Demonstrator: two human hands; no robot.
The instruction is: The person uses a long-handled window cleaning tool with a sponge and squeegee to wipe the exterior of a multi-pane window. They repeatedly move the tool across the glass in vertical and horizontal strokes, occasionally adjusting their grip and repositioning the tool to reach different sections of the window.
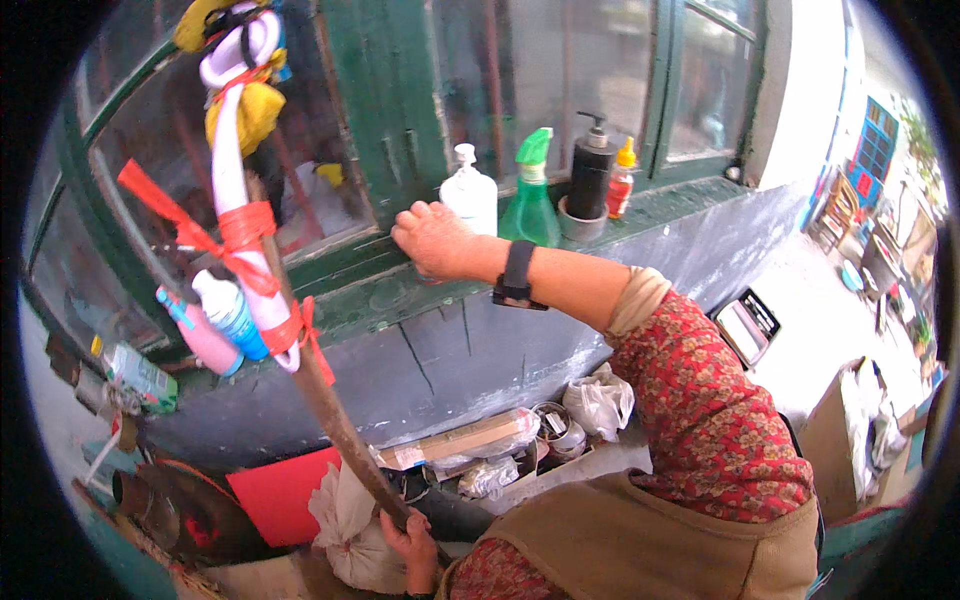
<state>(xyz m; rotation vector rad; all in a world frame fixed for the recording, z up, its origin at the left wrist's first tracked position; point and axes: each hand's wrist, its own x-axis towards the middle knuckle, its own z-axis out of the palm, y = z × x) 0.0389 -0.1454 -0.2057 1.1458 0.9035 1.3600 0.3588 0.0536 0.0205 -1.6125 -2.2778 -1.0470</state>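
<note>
My left hand [412,544] grips a wooden pole [330,412] low down. The pole slants up to the left, and a white curved piece [227,161] is bound to it with red strips [247,225]. Yellow cloth [244,124] hangs at its top. My right hand [439,240], wrist in a black band, is on the green window sill [375,311] with fingers curled. What lies under its palm is mostly hidden. Directly behind it stands a white pump bottle [471,193]. Further right are a green spray bottle [532,199], a black pump bottle [589,172] and a small red bottle with yellow cap [622,180].
Left of the pole, a pink bottle [201,330] and a blue-and-white bottle [231,311] lean on the sill. Below the wall lie a long cardboard box [457,439], a white plastic bag [600,401], a red panel [281,495] and a tied sack [360,551].
</note>
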